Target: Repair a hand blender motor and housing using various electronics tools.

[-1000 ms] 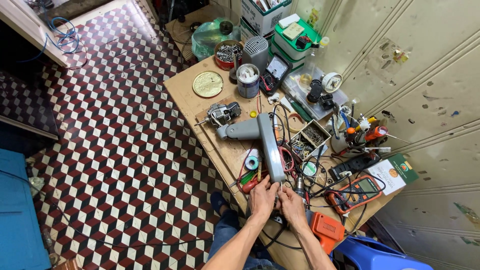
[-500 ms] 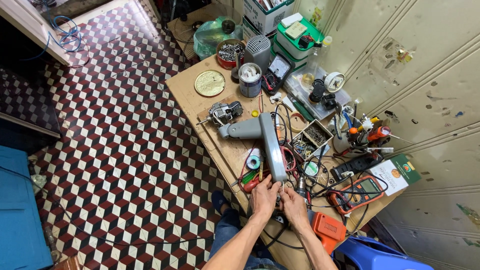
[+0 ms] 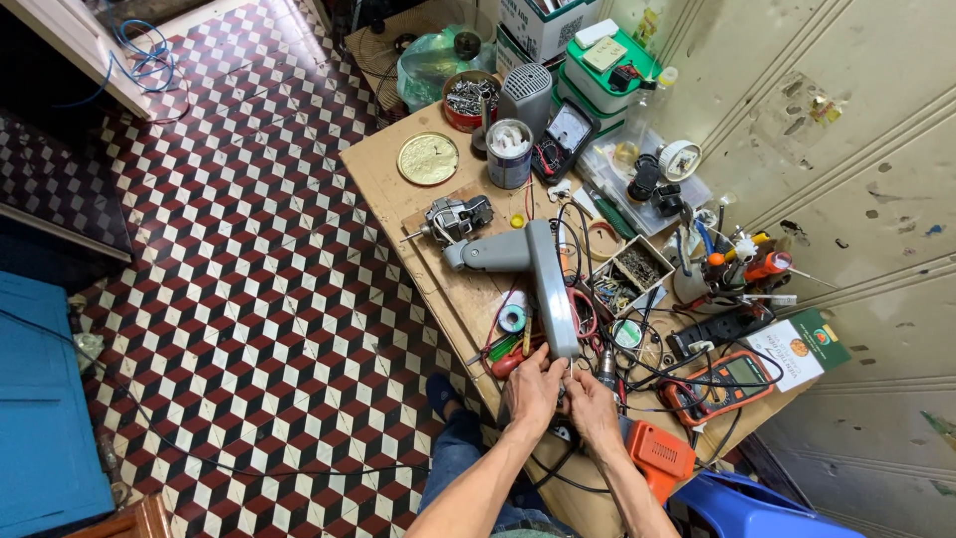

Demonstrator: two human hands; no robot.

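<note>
Right now my left hand [image 3: 533, 387] and right hand [image 3: 592, 406] sit side by side at the near end of the grey L-shaped appliance housing [image 3: 546, 279], fingers curled around its tip w/ black cables [image 3: 558, 468] running under them. Can't tell exactly what the fingertips pinch. Housing lies flat on the wooden table [image 3: 398, 204], its short arm pointing toward a small motor [image 3: 456, 216]. Just left of my hands: tape roll [image 3: 512, 319] & red-handled tools [image 3: 508, 359]. To the right, orange multimeter [image 3: 722, 384]; parts tray [image 3: 627, 276] beyond.

Motor [image 3: 456, 216] lies left of housing [image 3: 533, 267] on workbench [image 3: 398, 195].
</note>
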